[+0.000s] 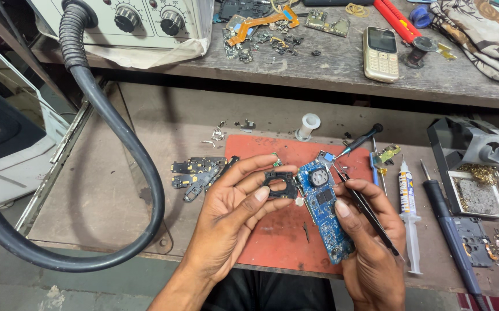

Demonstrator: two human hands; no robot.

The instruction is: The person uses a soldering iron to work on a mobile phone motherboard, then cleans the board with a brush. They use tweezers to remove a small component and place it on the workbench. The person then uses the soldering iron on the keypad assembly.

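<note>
Grey, scuffed wood makes the two-level bench (163, 115), with a thick black hose (117, 138) looping down the left from a dial-fronted station (140, 23) at upper left. Loose circuit scraps (197, 173) lie beside the red mat (278, 230). At centre, the left hand (232, 219) pinches a small black frame (280, 184); the right hand (370, 242) grips tweezers (365, 210) and a blue circuit board (324, 213). A glue syringe (409, 213) and soldering iron (451, 236) lie to the right, and a keypad phone (381, 53) rests on the upper shelf.

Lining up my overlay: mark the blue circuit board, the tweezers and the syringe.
blue circuit board (324, 216), head view, bare middle of the board.
tweezers (370, 216), head view, mid-shaft.
syringe (407, 193), head view, labelled barrel.
</note>
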